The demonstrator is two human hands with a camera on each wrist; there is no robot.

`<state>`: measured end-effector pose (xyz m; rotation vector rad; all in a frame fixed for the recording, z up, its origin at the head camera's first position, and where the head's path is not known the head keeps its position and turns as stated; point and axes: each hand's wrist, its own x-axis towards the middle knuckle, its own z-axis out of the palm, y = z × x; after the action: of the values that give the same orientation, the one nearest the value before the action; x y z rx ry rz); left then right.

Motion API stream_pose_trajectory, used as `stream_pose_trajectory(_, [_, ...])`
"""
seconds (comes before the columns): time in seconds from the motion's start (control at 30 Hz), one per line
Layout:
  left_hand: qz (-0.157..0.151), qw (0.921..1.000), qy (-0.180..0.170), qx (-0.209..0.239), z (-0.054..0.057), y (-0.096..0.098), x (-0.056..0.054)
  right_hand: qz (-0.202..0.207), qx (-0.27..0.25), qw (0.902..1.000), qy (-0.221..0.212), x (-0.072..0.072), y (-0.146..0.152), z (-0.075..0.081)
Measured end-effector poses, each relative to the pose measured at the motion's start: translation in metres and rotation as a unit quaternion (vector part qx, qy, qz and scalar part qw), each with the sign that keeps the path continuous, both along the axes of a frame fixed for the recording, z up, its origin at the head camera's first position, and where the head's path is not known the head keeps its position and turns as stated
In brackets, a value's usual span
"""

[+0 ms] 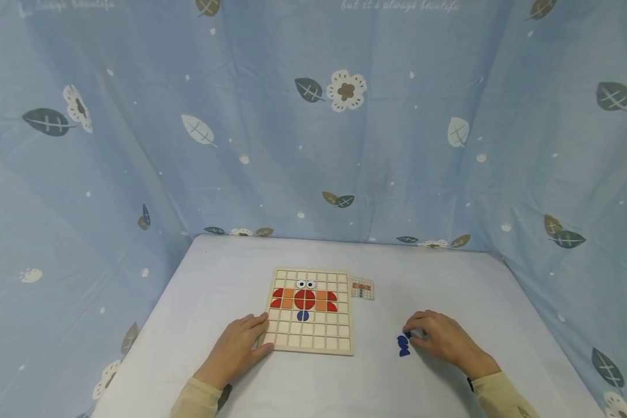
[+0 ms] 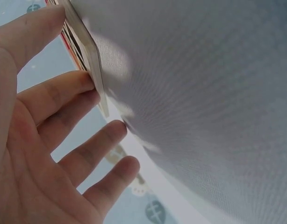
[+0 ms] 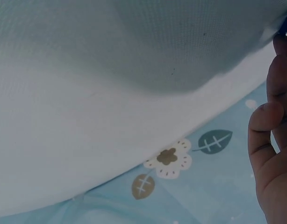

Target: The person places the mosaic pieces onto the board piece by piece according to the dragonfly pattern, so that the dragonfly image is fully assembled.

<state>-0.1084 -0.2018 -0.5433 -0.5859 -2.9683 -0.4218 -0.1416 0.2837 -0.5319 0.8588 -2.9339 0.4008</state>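
A wooden grid board [image 1: 325, 342] lies on the table with flat mosaic pieces in its squares. Red quarter pieces form a disc [image 1: 305, 299] in it, with orange squares at both sides, two eye tiles [image 1: 306, 284] above and two blue quarter pieces [image 1: 303, 316] below. My left hand [image 1: 237, 347] rests at the board's lower left edge, fingertips and thumb touching its side with the fingers spread. Over to the right, my right hand [image 1: 441, 338] pinches a blue quarter piece [image 1: 408, 335] between thumb and fingers. Several loose blue pieces [image 1: 403, 346] lie beside these fingertips.
A small pattern card [image 1: 363, 288] showing a similar figure on a grid lies just right of the board. White cloth covers the table [image 1: 240, 255], and a blue patterned curtain [image 1: 313, 145] hangs around its back and sides.
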Motion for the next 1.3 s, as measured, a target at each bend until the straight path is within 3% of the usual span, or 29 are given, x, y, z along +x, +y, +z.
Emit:
stream_pose_trajectory(0.6, [-0.001, 1.0000, 0.003, -0.002, 0.001, 0.001, 0.001, -0.024, -0.007, 0.9996, 0.016, -0.006, -0.009, 0.003])
stream_pose_trajectory(0.9, [-0.009, 0.9999, 0.013, 0.000, 0.000, 0.000, 0.001, 0.023, -0.057, 0.9952, 0.076, -0.007, -0.031, 0.005])
stream_pose_trajectory(1.3, [-0.010, 0.9997, 0.021, -0.003, -0.002, 0.000, 0.001, 0.038, -0.096, 0.9885, 0.110, -0.011, -0.062, 0.007])
